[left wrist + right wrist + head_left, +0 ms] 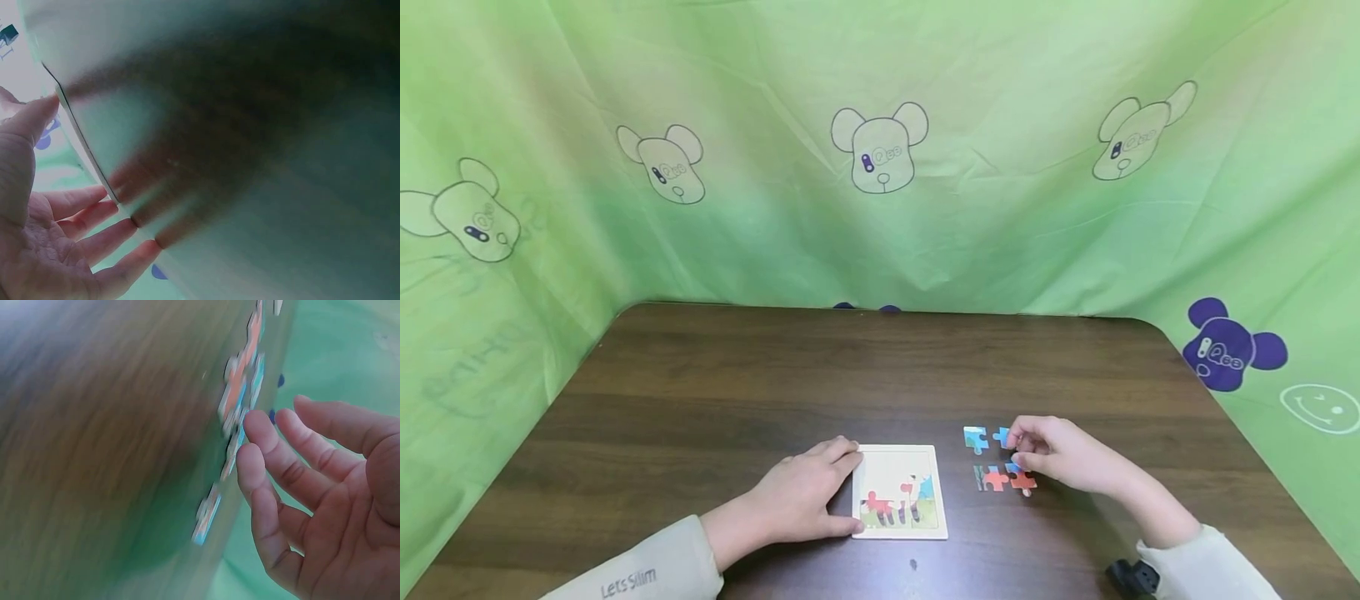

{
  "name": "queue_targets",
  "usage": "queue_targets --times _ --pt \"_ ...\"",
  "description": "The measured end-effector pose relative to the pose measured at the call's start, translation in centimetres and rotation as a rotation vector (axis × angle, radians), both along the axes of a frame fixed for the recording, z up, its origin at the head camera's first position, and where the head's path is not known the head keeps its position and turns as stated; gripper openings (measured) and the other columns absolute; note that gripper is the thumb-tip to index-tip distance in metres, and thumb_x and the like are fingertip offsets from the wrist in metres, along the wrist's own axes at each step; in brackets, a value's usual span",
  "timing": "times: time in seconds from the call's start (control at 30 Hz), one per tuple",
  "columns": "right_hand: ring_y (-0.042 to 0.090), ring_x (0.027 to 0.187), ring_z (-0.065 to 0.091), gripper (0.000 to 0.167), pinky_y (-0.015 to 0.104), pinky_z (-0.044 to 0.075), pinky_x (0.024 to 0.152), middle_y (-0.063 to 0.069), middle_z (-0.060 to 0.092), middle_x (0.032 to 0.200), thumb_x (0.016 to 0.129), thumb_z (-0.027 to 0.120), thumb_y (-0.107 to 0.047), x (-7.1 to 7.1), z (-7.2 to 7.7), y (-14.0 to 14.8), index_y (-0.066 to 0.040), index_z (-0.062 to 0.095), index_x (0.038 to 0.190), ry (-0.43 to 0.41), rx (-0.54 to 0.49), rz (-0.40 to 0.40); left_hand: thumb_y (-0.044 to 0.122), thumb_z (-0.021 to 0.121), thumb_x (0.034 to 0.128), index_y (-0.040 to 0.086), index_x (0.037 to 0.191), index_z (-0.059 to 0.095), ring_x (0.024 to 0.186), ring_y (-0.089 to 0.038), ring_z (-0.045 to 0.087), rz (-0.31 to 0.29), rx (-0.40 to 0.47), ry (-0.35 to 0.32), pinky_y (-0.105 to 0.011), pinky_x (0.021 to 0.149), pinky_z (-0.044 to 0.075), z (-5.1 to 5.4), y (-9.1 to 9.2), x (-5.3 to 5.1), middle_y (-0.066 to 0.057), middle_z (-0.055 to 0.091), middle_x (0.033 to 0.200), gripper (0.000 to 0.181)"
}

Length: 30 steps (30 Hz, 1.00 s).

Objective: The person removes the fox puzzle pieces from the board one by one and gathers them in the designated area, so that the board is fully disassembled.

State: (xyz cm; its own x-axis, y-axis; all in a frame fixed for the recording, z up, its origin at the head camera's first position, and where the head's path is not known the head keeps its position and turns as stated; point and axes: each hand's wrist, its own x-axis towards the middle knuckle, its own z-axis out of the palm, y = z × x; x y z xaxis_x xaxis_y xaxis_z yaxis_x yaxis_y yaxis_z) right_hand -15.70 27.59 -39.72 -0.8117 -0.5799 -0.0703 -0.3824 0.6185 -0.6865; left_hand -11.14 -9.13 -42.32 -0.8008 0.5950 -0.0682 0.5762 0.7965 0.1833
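Observation:
A square, light-rimmed jigsaw board (891, 477) lies on the table, its picture filled in along the lower part and pale above. My left hand (811, 490) rests along the board's left edge, thumb near the lower corner, fingers near the upper one. In the left wrist view those fingers (128, 234) reach out fairly straight and touch the edge. My right hand (1063, 454) hovers over loose puzzle pieces, partly covering them. The right wrist view shows this hand (312, 500) with loosely bent fingers and a gap to the thumb, holding nothing.
Right of the board lie a blue-green piece (975, 438), a blue piece (1001, 436), a red piece (996, 478) and another red piece (1022, 481). The brown table (737, 375) meets a green curtain (760, 208) at the back.

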Motion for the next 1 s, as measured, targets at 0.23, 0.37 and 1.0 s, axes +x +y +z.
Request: queue_targets --times 0.23,0.37,1.0 --pt "0.0 0.056 0.05 0.006 0.022 0.046 0.052 0.0 0.062 0.073 0.092 0.065 -0.005 -0.1 0.0 -2.6 -0.004 0.06 0.096 -0.043 -0.033 0.037 0.06 0.071 0.081 0.008 0.141 0.053 0.134 -0.024 0.052 -0.007 0.002 0.012 -0.046 0.091 0.055 0.0 0.0 -0.1 -0.003 0.051 0.145 0.082" --pt "0.003 0.053 0.053 0.003 0.023 0.047 0.048 0.003 0.064 0.074 0.093 0.064 -0.005 -0.1 0.3 -4.3 -0.004 0.062 0.096 -0.063 -0.015 0.049 0.06 0.071 0.0809 0.008 0.141 0.053 0.134 -0.024 0.052 -0.009 0.003 0.02 -0.045 0.091 0.055 -0.1 -0.1 -0.1 -0.003 0.051 0.145 0.082" --pt "-0.003 0.068 0.046 0.012 0.018 0.044 0.063 -0.005 0.062 0.089 0.089 0.069 -0.004 0.1 0.3 -9.9 -0.009 0.071 0.1 0.103 0.086 0.234 0.06 0.071 0.0806 0.008 0.139 0.055 0.129 -0.021 0.054 -0.023 0.002 0.051 -0.04 0.086 0.057 -0.3 -0.1 -0.3 -0.003 0.053 0.141 0.081"
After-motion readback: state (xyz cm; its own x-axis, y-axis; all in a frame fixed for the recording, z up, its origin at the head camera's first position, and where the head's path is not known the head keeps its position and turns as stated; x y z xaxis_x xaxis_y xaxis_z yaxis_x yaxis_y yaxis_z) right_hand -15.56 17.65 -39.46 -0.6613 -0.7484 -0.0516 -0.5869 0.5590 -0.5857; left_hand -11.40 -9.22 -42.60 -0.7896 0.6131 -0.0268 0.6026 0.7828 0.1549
